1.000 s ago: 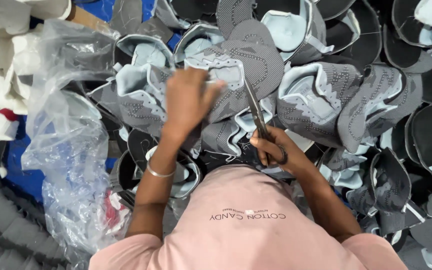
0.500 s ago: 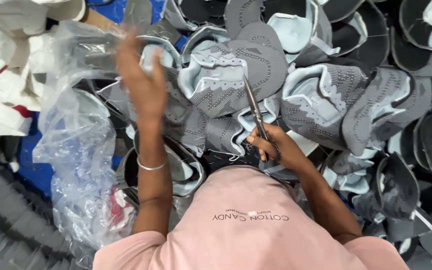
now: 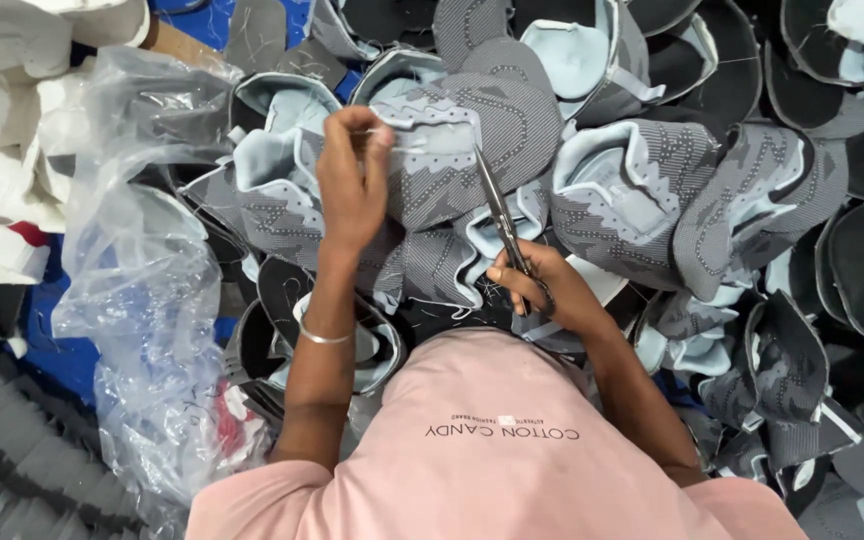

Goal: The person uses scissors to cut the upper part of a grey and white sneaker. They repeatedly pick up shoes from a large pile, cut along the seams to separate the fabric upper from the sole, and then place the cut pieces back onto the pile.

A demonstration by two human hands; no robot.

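- Left hand (image 3: 352, 180): raised over the pile, fingers pinched on the light blue edge of a grey knitted shoe upper (image 3: 472, 150).
- Shoe upper: lies on top of the heap of similar grey and light blue uppers (image 3: 652, 190), directly ahead of the person's chest.
- Right hand (image 3: 542, 290): fingers clenched through the handles of scissors (image 3: 500, 215).
- Scissors: blades point away from the body, tips at the right side of the held upper; blades appear nearly together.
- Clear plastic bag (image 3: 142, 290): crumpled, left of the left forearm.
- White pieces (image 3: 2, 190): stacked at the far left.
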